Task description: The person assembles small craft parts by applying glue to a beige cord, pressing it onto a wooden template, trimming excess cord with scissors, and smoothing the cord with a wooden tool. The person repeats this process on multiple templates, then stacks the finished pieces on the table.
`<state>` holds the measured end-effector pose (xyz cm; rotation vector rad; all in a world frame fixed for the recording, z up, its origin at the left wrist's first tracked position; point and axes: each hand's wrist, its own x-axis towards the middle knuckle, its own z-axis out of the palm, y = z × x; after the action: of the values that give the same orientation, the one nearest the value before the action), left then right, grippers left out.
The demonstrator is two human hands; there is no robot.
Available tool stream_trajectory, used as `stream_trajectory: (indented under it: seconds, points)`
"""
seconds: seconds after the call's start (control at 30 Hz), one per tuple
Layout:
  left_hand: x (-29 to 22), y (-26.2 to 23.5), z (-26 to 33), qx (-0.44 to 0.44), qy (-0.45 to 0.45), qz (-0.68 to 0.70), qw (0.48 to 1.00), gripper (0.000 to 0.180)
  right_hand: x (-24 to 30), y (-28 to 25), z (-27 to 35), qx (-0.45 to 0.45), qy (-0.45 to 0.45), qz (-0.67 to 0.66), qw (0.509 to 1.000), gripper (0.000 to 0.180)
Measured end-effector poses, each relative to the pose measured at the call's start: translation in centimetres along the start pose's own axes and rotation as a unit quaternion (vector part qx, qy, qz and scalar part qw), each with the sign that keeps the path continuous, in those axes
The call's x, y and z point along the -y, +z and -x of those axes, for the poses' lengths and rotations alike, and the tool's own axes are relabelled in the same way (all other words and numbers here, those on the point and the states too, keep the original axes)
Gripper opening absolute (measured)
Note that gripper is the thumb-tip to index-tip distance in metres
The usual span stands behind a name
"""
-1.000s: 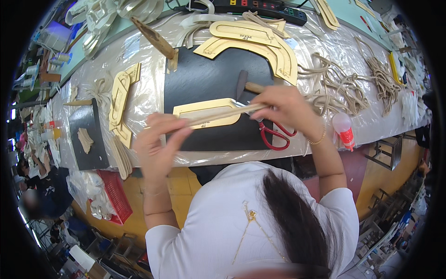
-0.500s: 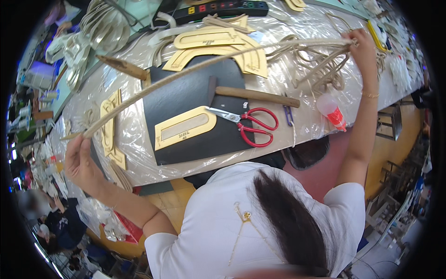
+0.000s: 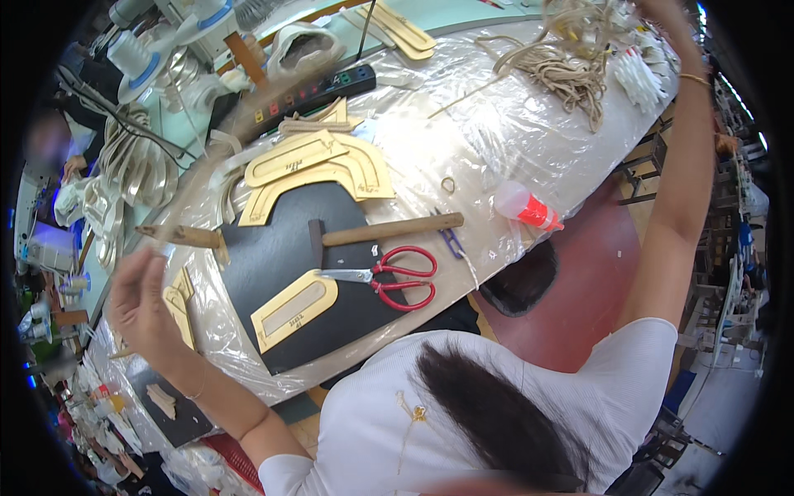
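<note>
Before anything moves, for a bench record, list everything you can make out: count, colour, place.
Held cord: one, beige, blurred, rising from left hand
Mat: one, black, centre
Slotted template: one, pale yellow, on mat
Scissors: one pair, red-handled, over mat's right edge
Hammer: one, wooden handle, dark head, across mat
Stacked templates: several, pale yellow, mat's far edge
Bottle: one, clear and red, right of hammer
Small tool: one, purple, by scissors
Cord pile: one, beige, upper right
Power strip: one, black, beyond stacked templates
Wooden tool: one, brown, by left hand
Spools: at least two, white, upper left
Shirt: one, white, bottom
Left hand: one, bare, left
Right hand: one, blurred, top right
</note>
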<state>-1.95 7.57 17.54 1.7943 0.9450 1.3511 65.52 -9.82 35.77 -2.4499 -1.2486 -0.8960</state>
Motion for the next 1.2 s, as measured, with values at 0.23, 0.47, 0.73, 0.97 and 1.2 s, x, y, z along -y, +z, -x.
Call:
stream_trajectory:
  seconds: [0.23, 0.47, 0.73, 0.97, 1.2]
  points:
    - [-0.3, 1.6, 2.2, 0.090, -0.046, 0.041, 0.994, 0.018, -3.8, 7.3, 3.8, -0.020, 0.108, -0.127, 0.986, 0.029]
    - [3.1, 0.0, 4.5, 0.091, -0.162, -0.036, 0.982, 0.016, -9.2, 13.3, 5.4, -0.015, 0.104, -0.261, 0.959, 0.026]
    - [10.7, -11.9, 6.4, -0.043, -0.171, -0.201, 0.963, 0.017, -6.3, 21.4, 19.0, 0.106, 0.056, 0.048, 0.992, 0.019]
    - [12.9, -15.5, 8.7, -0.030, -0.225, -0.141, 0.964, 0.021, -11.7, 19.2, 14.1, 0.123, 0.342, -0.125, 0.923, 0.026]
    - [10.3, -8.6, 7.7, 0.097, -0.250, 0.002, 0.963, 0.020, -16.7, 15.7, 7.8, 0.218, 0.134, 0.156, 0.954, 0.040]
